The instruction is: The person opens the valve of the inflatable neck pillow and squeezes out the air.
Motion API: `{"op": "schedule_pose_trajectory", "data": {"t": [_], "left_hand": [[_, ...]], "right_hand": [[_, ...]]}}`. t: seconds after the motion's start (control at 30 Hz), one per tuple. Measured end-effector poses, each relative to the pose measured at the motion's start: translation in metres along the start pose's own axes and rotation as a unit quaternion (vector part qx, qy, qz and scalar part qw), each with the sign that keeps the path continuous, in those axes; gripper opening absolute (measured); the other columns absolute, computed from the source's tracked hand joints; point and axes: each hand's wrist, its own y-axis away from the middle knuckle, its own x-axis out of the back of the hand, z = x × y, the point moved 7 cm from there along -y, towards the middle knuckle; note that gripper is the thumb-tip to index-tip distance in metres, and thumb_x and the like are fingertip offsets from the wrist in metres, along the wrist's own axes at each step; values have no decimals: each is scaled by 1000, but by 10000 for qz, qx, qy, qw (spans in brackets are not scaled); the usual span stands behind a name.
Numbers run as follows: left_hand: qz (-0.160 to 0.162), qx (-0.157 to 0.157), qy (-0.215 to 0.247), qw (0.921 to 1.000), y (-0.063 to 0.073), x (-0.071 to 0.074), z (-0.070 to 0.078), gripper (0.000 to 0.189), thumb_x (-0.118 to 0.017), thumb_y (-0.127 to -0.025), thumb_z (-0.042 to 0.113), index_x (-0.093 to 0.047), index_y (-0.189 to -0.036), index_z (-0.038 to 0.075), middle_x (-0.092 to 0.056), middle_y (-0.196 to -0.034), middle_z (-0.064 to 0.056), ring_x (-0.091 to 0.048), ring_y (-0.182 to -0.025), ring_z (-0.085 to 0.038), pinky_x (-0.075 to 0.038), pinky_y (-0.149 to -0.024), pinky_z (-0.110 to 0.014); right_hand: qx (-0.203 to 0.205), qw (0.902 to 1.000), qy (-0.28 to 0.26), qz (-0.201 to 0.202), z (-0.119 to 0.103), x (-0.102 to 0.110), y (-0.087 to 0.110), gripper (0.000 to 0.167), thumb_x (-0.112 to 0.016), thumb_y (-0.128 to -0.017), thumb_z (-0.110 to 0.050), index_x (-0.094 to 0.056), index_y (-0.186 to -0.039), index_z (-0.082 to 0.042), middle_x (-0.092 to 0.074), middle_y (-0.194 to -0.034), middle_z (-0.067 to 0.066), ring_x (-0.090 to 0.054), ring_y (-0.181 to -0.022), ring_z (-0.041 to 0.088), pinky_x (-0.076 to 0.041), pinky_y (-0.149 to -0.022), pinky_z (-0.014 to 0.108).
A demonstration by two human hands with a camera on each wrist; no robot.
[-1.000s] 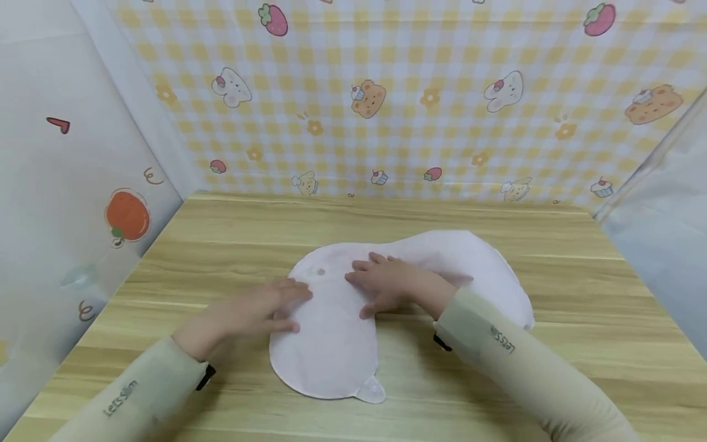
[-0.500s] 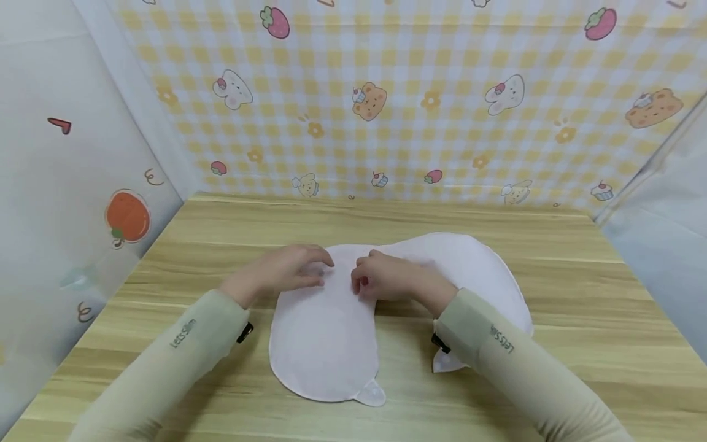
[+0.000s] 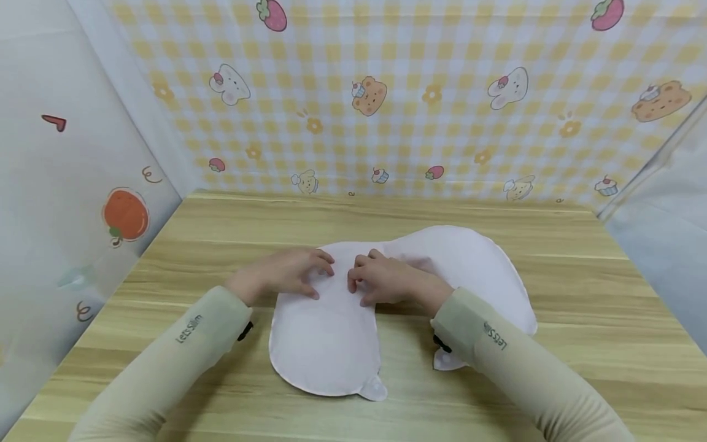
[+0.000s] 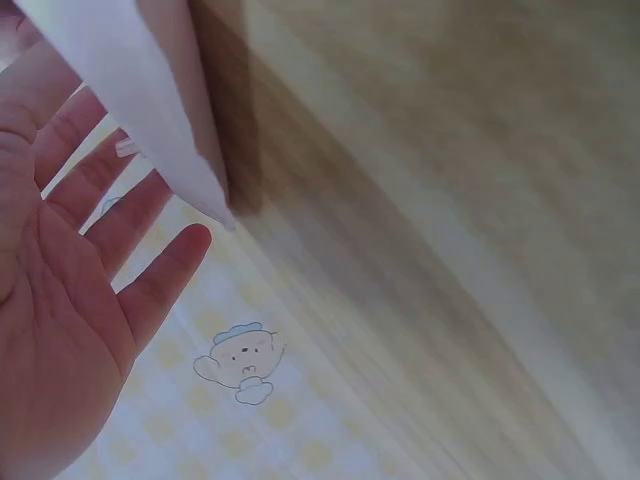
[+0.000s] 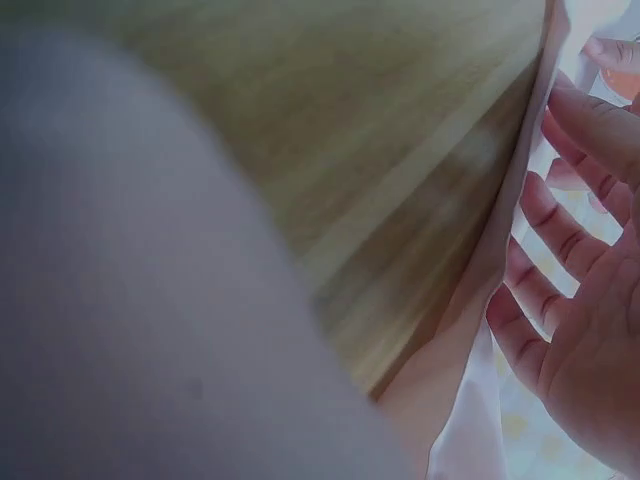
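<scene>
A pale pink U-shaped neck pillow (image 3: pixel 326 344), plump and smooth, lies on the wooden table with its two ends toward the person. My left hand (image 3: pixel 287 270) is over the upper left part of it, thumb and fingers bent and apart. Under those fingers a small clear valve (image 4: pixel 126 148) shows in the left wrist view, mostly hidden in the head view. My right hand (image 3: pixel 389 277) rests on the pillow's inner edge near the bend, fingers loosely bent. In the right wrist view its fingertips (image 5: pixel 505 305) are right at the pillow's edge.
The wooden table (image 3: pixel 580 294) extends around the pillow. A yellow checked cloth (image 3: pixel 431 61) with cartoon prints stands at its back edge, and pale printed sheets (image 3: pixel 50 202) close the sides. Small tabs (image 3: pixel 374 388) stick out at the pillow's ends.
My left hand has moved up and right from the pillow's left side to the valve area. My right hand's fingers, earlier spread flat on the pillow, are now bent.
</scene>
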Motion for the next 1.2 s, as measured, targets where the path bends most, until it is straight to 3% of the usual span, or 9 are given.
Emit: {"op": "schedule_pose_trajectory", "data": {"t": [0.2, 0.47, 0.7, 1.0, 1.2], "left_hand": [[-30, 132, 104, 9999, 4, -3, -10, 49, -83, -81, 21, -66, -124, 5, -54, -144, -16, -50, -135, -36, -41, -111, -50], [-72, 403, 403, 9983, 12, -6, -27, 62, -81, -82, 25, -59, -136, 4, -46, -152, -16, -41, -143, -37, -35, -116, -52], [-105, 754, 635, 9951, 22, -6, -40, 72, -79, -83, 30, -51, -145, 9, -38, -159, -11, -31, -148, -36, -30, -119, -54], [-279, 1019, 569, 9928, 34, -3, -45, 75, -77, -84, 33, -46, -149, 10, -32, -162, -9, -25, -150, -41, -26, -119, -59], [-283, 1010, 522, 9931, 42, -4, -48, 77, -75, -85, 36, -44, -150, 9, -29, -163, -12, -22, -150, -43, -23, -119, -62]], "right_hand": [[-257, 9996, -114, -53, 6, -3, -1, 30, -77, -87, -25, -63, -113, -24, -52, -125, 1, -43, -114, 24, -48, -90, 42], [-727, 9963, -360, -280, 17, -7, -4, 50, -77, -87, -30, -54, -130, -25, -41, -140, 2, -35, -128, 26, -40, -103, 50], [-755, 9961, -285, -370, 20, -6, -7, 61, -79, -85, -33, -48, -138, -26, -37, -147, 1, -32, -134, 29, -37, -106, 54], [-887, 9933, -219, -705, 21, -4, -13, 78, -80, -83, -36, -38, -148, -29, -25, -159, 2, -24, -141, 31, -33, -107, 59], [-846, 9914, -216, -975, 25, -8, -15, 91, -77, -85, -39, -24, -158, -32, -7, -168, 1, -3, -154, 34, -21, -114, 69]]}}
